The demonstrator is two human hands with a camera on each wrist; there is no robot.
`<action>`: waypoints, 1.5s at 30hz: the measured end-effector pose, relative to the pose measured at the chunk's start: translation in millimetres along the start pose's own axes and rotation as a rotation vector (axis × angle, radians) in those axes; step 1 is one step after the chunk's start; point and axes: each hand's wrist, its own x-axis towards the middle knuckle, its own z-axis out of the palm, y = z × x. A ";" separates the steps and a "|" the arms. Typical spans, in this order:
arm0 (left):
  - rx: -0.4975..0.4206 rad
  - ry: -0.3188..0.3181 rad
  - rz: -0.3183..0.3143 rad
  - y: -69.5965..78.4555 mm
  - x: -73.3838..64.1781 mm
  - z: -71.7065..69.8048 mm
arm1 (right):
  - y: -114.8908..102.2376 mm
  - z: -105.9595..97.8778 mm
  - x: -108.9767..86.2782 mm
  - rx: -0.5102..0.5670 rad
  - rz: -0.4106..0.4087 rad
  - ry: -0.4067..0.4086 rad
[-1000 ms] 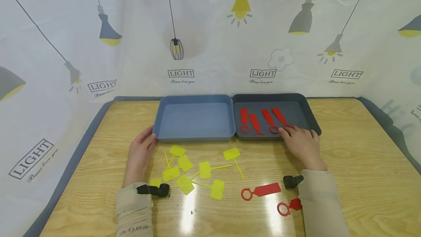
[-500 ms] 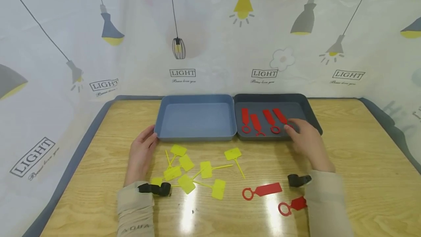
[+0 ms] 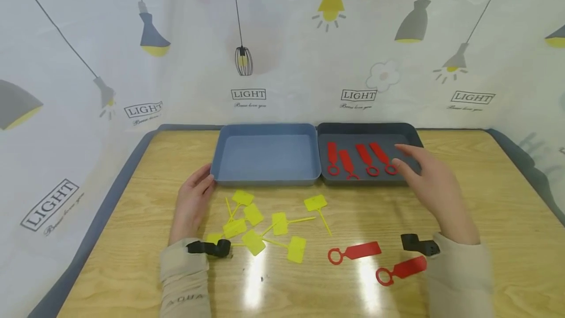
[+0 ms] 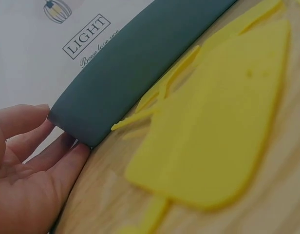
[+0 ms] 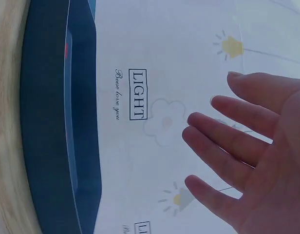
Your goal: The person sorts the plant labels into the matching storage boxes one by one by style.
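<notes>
At the front left corner of the blue tray (image 3: 268, 159), my left hand (image 3: 192, 206) touches the outside of the wall; the left wrist view shows its fingertips against that tray corner (image 4: 99, 80). My right hand (image 3: 434, 191) hovers over the front right of the dark grey tray (image 3: 403, 136), fingers spread and nothing held. Several red ring-ended tags (image 3: 365, 156) lie side by side in the dark tray. The right wrist view shows the right hand (image 5: 257, 146) with its palm bare and fingers extended.
Several yellow flag-shaped tags (image 3: 253, 242) with thin stems lie scattered in front of the blue tray. Two red ring tags lie on the table, one red tag (image 3: 363, 250) left of the other red tag (image 3: 408, 267). A lamp-patterned cloth (image 3: 300, 63) hangs behind.
My right hand has drawn away from the rightmost red tag in the dark tray, lifting and shifting right, with its fingers parted. My left hand stays at the blue tray's corner.
</notes>
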 end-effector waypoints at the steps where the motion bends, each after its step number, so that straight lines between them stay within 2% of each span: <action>1: -0.001 -0.002 -0.001 0.2 0.3 0.4 | -1.2 -1.6 -1.7 -0.008 -0.014 0.003; 6: -0.018 -0.002 0.003 0.9 1.0 -0.1 | -4.4 -4.5 -10.7 -0.073 -0.097 -0.007; 12: -0.077 -0.028 0.018 0.3 1.8 -2.8 | -4.7 -4.6 -23.1 -0.091 -0.100 -0.085; 17: -0.049 -0.031 0.017 -2.4 2.3 -2.0 | -2.9 -8.2 -28.7 -0.103 -0.111 -0.204; 21: 0.008 -0.012 0.014 -3.3 1.6 -0.8 | -0.8 -8.0 -28.2 -0.096 -0.099 -0.307; 31: 0.056 -0.011 -0.002 -2.4 2.1 -0.6 | 6.0 16.4 -24.0 -0.109 -0.056 -0.491; 40: 0.078 -0.033 -0.010 -3.5 2.9 -2.8 | -7.8 31.8 -27.0 -0.080 -0.084 -0.541; 45: 0.057 -0.034 -0.010 -2.4 3.0 -3.0 | -10.6 41.2 -28.4 -0.108 -0.037 -0.622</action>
